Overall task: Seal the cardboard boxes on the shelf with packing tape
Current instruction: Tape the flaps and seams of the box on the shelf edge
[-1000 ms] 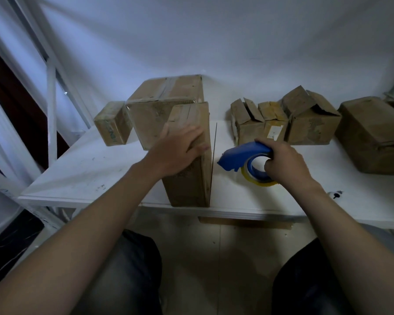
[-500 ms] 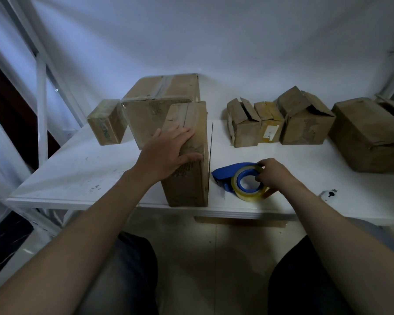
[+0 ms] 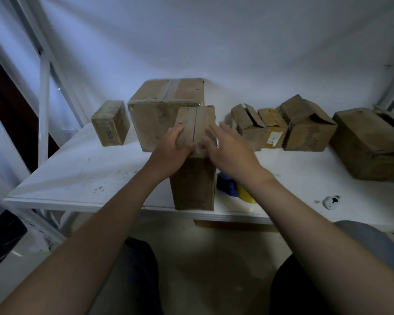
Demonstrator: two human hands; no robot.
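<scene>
**Change of state.** Half a second earlier the right hand (image 3: 228, 151) was setting the tape dispenser (image 3: 228, 187) down; it has now let go of it and risen to the top of the tall box (image 3: 193, 185). The dispenser lies on the shelf (image 3: 89, 173) just right of that box, partly hidden under the right forearm. The left hand (image 3: 173, 146), flat on the box top before, has shifted to the top's left edge; its fingers curl over that edge and the thumb lies near the centre seam, so it grasps the box. The right hand holds nothing; its fingers are extended at the right side of the top, but motion blur leaves it unclear whether they already press the flap.

**Meaning for the task.** The tall box stands upright at the front edge of the shelf, between both hands; the step is probably pressing the flaps or smoothing tape along the seam. Tape on this seam cannot be confirmed. The open-flapped small boxes (image 3: 248, 126) to the right remain unsealed.

**Markings.** The small box at left (image 3: 110, 122) carries green lettering on its side, too dim to read; a yellowish box (image 3: 273, 130) bears a white label, illegible.
</scene>
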